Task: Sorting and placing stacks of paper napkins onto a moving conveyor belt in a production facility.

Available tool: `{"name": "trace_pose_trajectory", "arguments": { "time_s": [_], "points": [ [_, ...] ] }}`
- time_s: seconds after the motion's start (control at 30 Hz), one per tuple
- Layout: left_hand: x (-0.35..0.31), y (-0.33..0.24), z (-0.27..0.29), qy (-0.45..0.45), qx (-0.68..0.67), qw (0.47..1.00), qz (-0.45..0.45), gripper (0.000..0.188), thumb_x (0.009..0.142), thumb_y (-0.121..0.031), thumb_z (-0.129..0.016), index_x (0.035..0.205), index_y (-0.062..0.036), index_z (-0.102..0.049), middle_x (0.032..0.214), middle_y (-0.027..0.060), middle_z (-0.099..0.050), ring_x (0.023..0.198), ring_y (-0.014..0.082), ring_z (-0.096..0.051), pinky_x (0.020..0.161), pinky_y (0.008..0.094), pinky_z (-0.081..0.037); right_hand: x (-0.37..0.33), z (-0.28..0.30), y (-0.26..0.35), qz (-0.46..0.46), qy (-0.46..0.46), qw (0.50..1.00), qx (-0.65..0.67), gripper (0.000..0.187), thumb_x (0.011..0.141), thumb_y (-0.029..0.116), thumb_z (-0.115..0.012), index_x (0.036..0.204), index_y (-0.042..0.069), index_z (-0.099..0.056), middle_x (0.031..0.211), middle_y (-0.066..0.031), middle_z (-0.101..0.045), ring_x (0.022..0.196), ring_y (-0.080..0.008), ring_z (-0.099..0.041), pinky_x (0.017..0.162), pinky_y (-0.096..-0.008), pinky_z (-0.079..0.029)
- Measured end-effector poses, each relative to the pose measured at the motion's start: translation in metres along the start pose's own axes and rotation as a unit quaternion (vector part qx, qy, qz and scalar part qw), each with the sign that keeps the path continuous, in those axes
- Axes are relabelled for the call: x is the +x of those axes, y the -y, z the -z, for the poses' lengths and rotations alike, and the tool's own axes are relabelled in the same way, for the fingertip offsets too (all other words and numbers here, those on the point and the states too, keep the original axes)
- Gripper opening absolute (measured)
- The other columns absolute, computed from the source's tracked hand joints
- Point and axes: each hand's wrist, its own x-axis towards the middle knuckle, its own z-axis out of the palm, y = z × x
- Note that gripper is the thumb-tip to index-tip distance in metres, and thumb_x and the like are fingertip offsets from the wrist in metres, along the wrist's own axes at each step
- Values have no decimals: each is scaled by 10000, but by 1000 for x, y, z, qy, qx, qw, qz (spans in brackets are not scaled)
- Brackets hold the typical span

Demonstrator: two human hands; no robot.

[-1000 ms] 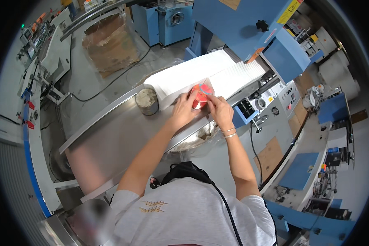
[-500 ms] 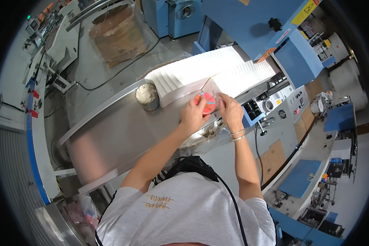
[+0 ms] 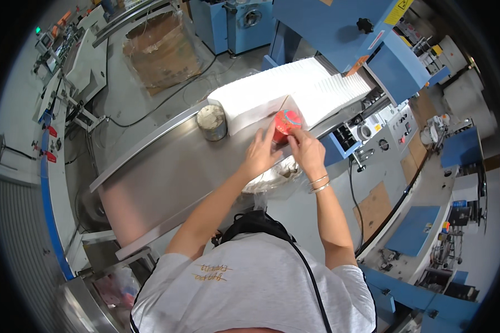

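Red pack point(image 3: 286, 121), one, near the metal table's point(image 3: 161, 172) front edge, beside white stack point(image 3: 272, 89). Left hand point(image 3: 259, 154): fingers part-spread along its left side; grip cannot be told. Right hand point(image 3: 307, 151): thumb and fingers nearly closed, pinching its near right side. Risk: uneven pressure could tip or drop it. Writing: yellow warning label point(image 3: 398, 11); gold shirt lettering point(image 3: 211, 272); pack's print too small to read.

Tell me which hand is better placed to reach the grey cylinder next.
Probably the left hand. It is nearer the grey cylinder, which stands to its left on the metal surface. The right hand is farther off, at the right side of the red package.
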Motion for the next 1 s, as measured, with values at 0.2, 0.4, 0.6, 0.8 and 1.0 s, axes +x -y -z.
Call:
{"name": "trace_pose_trajectory", "arguments": {
  "time_s": [0.2, 0.4, 0.6, 0.8, 1.0],
  "points": [
    [-97, 69, 51, -10, -5, 999, 40, 410, 806, -240, -673, 1133, -7, -593, 1089, 208, -606, 867, 320, -633, 746, 376, -509, -47, -53, 73, 140, 71, 975, 156, 169, 824, 159, -632, 942, 41, -658, 916, -165, -659, 835, -347, -627, 765, -406, -503],
    [-186, 111, 110, -78, 18, 993, 87, 291, 845, -260, -621, 975, -1, -650, 735, 165, -647, 661, 274, -633, 634, 351, -478, -86, -105, 141, 124, 81, 964, 223, 177, 868, 229, -602, 908, 79, -689, 804, -90, -668, 801, -264, -630, 706, -377, -455],
    [-213, 106, 115, -140, 104, 974, 148, 296, 899, -323, -522, 930, -62, -656, 769, 198, -644, 711, 381, -622, 658, 433, -483, -96, -117, 147, 103, -8, 987, 125, 141, 829, 264, -642, 797, 137, -696, 696, -52, -652, 686, -228, -600, 684, -345, -395],
    [-208, 110, 113, -135, 195, 963, 131, 330, 934, -336, -453, 837, -67, -617, 775, 223, -620, 757, 435, -592, 668, 508, -460, -99, -123, 142, 109, -39, 984, 138, 124, 801, 247, -662, 854, 138, -692, 729, -62, -663, 712, -236, -603, 707, -359, -403],
    [-210, 124, 107, -141, 169, 968, 120, 363, 946, -333, -435, 801, -38, -589, 772, 242, -604, 768, 457, -576, 671, 523, -451, -97, -121, 148, 103, -8, 989, 106, 127, 825, 242, -620, 845, 137, -688, 732, -74, -662, 739, -245, -611, 732, -365, -406]
  ]
}}
